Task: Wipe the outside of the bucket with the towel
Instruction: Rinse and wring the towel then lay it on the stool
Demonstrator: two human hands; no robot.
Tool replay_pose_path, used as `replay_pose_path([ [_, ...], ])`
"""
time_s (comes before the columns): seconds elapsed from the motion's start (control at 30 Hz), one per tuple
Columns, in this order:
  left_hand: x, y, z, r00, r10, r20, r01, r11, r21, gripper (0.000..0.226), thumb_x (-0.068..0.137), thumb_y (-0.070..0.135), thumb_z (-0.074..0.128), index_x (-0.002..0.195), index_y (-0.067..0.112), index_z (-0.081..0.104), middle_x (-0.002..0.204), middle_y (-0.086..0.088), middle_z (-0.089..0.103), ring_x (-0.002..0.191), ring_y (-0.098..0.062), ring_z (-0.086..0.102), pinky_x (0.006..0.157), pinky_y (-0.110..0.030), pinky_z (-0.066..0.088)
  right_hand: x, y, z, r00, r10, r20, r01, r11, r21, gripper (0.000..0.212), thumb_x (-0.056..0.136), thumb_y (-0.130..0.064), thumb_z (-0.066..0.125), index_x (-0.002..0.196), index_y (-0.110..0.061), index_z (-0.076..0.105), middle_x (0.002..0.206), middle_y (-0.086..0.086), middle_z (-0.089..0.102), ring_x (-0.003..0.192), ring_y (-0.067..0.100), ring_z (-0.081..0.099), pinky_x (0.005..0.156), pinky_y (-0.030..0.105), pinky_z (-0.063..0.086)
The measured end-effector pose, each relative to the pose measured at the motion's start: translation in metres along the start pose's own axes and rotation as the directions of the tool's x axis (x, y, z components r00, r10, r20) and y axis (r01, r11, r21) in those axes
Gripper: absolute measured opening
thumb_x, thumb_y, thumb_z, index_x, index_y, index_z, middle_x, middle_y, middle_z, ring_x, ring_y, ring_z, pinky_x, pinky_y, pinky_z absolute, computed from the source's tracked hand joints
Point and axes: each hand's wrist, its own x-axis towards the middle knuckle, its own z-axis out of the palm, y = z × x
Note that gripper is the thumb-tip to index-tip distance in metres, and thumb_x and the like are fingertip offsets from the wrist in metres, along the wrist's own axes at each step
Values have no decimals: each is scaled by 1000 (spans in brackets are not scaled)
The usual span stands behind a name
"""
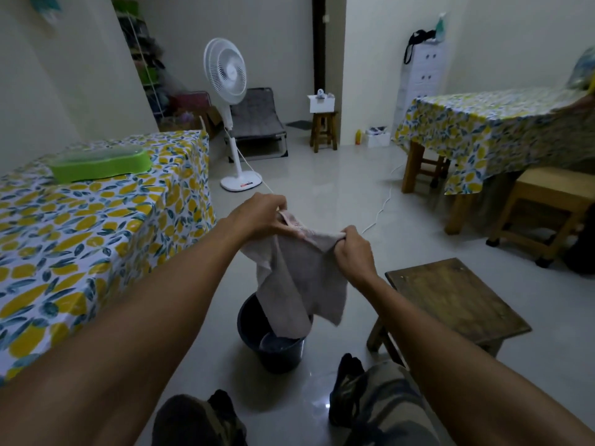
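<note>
Both grips closed on towel, held above bucket.
Left hand (262, 217) and right hand (352, 252) are pinching the top edge of the grey towel (299, 278), stretching it between them; its lower corner is hanging into the dark bucket (273, 347), which is standing on the tiled floor (322, 194) beside a wooden stool (450, 304).

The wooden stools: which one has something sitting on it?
The far stool by the doorway carries a white box. The dark stool beside the bucket is bare, and the pale one looks bare too.
</note>
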Motion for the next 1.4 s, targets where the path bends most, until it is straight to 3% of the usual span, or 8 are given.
replay_pose_path([
  [0.1,9,4,3,992,65,105,-86,973,214,69,55,86,67,86,25,55,90,0,62,82,-23,57,66,-35,48,13,11,-41,999,-35,0,35,996,-82,17,99,-21,34,100,-12,49,100,15,63,89,35,58,77,44,49],
  [0.33,54,30,32,990,88,113,-122,929,351,35,74,45,79,97,30,58,110,-7,66,95,-29,63,72,-36,50,26,51,-117,982,-166,94,188,917,-352,33,78,-48,61,96,-25,46,95,7,57,88,28,55,70,38,48],
  [0.43,75,53,48,989,124,81,-144,928,343,19,83,37,73,98,31,62,109,-4,65,94,-27,63,70,-33,47,25,73,-139,991,-133,6,122,888,-443,50,73,-72,61,95,-29,46,92,5,53,86,25,52,65,36,45],
  [0.53,99,79,65,983,174,56,-183,921,343,11,88,30,68,98,30,67,106,-2,65,91,-26,62,67,-32,45,23,98,-154,986,-74,-151,-16,850,-526,66,69,-89,41,94,-28,47,93,4,53,88,25,51,72,41,51],
  [0.73,139,135,100,971,231,65,-240,939,248,9,88,30,67,96,28,70,102,-1,66,87,-26,63,66,-30,40,10,147,-175,934,6,-357,-239,752,-614,45,95,-52,35,105,-14,56,109,13,51,96,30,48,78,43,41],
  [0.97,166,176,130,965,262,17,-259,942,212,11,86,20,65,91,28,71,98,-1,69,98,-27,64,88,-38,38,4,168,-195,937,9,-348,-199,833,-516,8,95,-12,49,102,-6,49,94,13,53,79,29,51,63,36,35],
  [1.23,174,179,116,960,275,-51,-242,907,344,7,83,28,68,81,27,74,78,3,65,81,-26,64,82,-40,31,-10,146,-214,930,17,-368,-225,817,-531,5,93,-15,46,89,-14,46,78,5,52,66,23,49,55,32,33],
  [1.4,158,166,91,957,275,-92,-225,905,360,8,84,26,69,86,31,76,84,-2,58,87,-29,62,83,-41,35,-26,112,-200,944,50,-327,-220,833,-507,9,92,-21,47,87,-13,48,76,9,57,67,31,54,58,38,44],
])
